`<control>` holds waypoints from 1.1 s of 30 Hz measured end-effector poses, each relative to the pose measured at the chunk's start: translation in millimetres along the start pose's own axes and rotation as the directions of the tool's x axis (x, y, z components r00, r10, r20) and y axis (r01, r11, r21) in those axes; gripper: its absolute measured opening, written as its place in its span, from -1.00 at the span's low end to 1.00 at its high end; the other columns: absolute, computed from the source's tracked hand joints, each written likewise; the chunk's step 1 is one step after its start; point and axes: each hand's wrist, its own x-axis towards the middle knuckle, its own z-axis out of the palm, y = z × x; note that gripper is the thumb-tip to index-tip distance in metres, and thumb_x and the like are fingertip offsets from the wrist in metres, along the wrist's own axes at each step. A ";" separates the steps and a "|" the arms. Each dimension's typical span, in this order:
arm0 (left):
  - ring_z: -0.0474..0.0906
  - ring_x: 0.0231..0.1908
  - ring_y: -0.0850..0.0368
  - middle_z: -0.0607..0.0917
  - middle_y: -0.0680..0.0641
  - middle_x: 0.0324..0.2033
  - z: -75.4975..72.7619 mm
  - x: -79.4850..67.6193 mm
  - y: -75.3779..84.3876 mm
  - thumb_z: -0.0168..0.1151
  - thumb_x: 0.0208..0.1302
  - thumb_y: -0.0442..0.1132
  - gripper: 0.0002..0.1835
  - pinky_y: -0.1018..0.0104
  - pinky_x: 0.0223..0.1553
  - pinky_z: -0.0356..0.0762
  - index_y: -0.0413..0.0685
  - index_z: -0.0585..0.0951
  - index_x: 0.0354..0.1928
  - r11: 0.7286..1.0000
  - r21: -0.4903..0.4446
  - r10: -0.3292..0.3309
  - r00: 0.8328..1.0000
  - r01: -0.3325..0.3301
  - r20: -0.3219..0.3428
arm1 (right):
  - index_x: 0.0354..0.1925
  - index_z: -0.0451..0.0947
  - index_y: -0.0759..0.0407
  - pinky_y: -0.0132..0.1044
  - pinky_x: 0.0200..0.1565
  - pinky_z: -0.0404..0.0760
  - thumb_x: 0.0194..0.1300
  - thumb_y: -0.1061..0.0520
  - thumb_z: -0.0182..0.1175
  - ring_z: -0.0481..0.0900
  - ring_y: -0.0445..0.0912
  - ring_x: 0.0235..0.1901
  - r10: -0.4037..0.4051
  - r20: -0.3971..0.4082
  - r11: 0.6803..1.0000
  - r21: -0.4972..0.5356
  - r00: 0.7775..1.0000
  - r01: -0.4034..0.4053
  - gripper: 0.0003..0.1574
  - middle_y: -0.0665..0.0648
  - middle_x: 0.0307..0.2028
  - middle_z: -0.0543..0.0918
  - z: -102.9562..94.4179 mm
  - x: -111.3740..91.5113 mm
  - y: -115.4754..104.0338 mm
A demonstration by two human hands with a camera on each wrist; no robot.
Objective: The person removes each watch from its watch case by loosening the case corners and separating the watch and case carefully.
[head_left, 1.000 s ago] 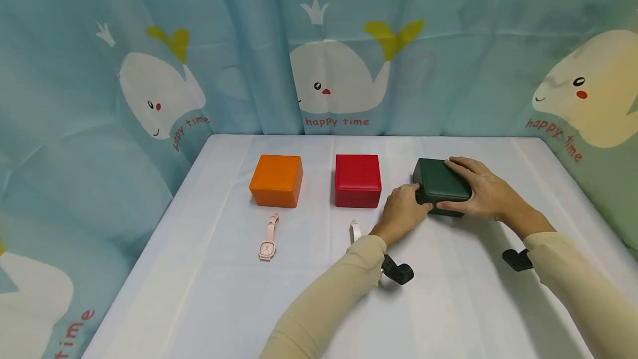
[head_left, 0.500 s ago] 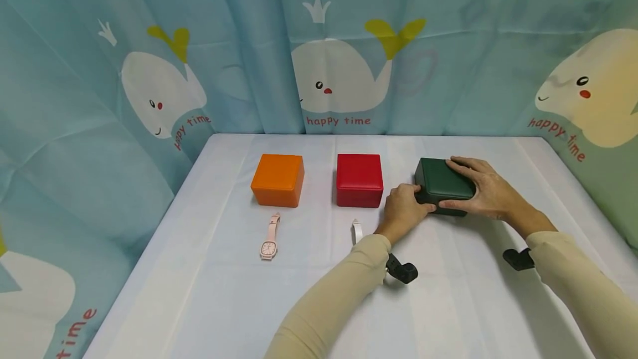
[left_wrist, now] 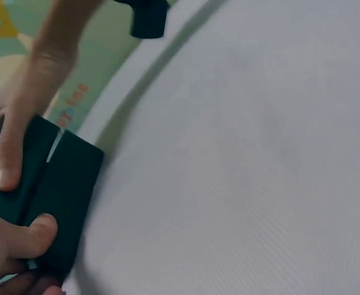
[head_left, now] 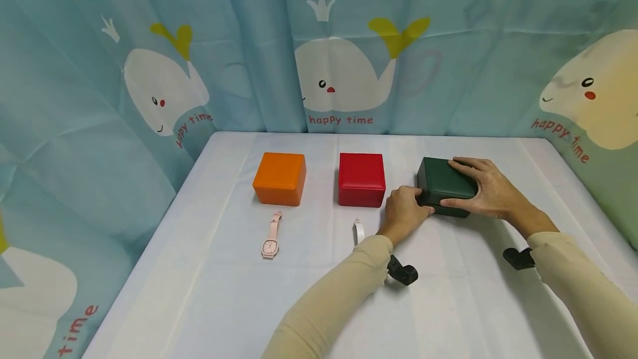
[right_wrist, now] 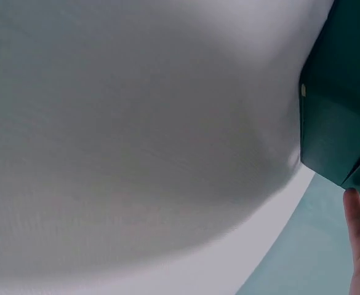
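Observation:
In the head view a dark green box (head_left: 448, 181) with a padded lid stands on the right part of the table. My left hand (head_left: 404, 215) grips its lower front left corner, and in the left wrist view the thumb (left_wrist: 35, 236) presses on the base below the seam. Spread over the lid, my right hand (head_left: 493, 193) has its thumb at the front and its fingers at the back. A thin light gap shows between lid and base in the left wrist view. The box's side (right_wrist: 336, 135) and a fingertip under the lid edge appear in the right wrist view.
To the left stand a red box (head_left: 361, 179) and an orange box (head_left: 280, 178). A pink watch (head_left: 271, 237) lies before the orange one. My left sleeve partly hides a white strap (head_left: 359, 231). A whale-print curtain (head_left: 249, 60) hangs behind the white table (head_left: 224, 292).
The head view has shifted slightly. Both hands keep their hold on the green box, with no clear movement of it on the table.

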 end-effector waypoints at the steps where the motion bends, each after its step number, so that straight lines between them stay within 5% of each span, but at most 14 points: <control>1: 0.68 -0.05 0.19 0.76 0.09 -0.07 0.2 0.2 -0.3 0.63 0.06 -0.10 -0.49 0.41 -0.05 0.55 -0.04 0.76 0.09 1.000 0.003 0.000 1.000 0.000 0.002 | 0.43 0.40 0.21 0.40 0.11 0.28 -0.14 -0.22 0.64 0.21 0.32 0.32 0.001 0.001 1.000 0.004 1.000 -0.001 0.25 0.31 0.38 0.33 -0.5 0.3 -0.1; 14: 0.67 -0.06 0.23 0.77 0.11 -0.09 1.3 -0.8 -1.8 0.64 0.04 -0.13 -0.50 0.45 -0.06 0.55 -0.04 0.77 0.07 1.000 -0.010 0.011 1.000 -0.011 0.002 | 0.48 0.36 0.12 0.41 0.08 0.27 -0.04 -0.27 0.58 0.16 0.33 0.36 0.082 0.106 0.996 0.035 0.991 -0.087 0.22 0.26 0.43 0.28 -12.8 4.3 -5.3; 33: 0.69 -0.13 0.21 0.79 0.09 -0.14 -3.9 1.8 -0.1 0.66 0.02 -0.14 -0.52 0.45 -0.12 0.57 -0.07 0.79 0.02 1.000 0.002 0.005 1.000 -0.005 0.002 | 0.44 0.38 0.25 0.40 0.17 0.31 0.09 -0.27 0.50 0.21 0.38 0.36 0.120 0.226 0.986 0.089 0.967 -0.143 0.13 0.36 0.41 0.30 -27.3 23.7 -8.1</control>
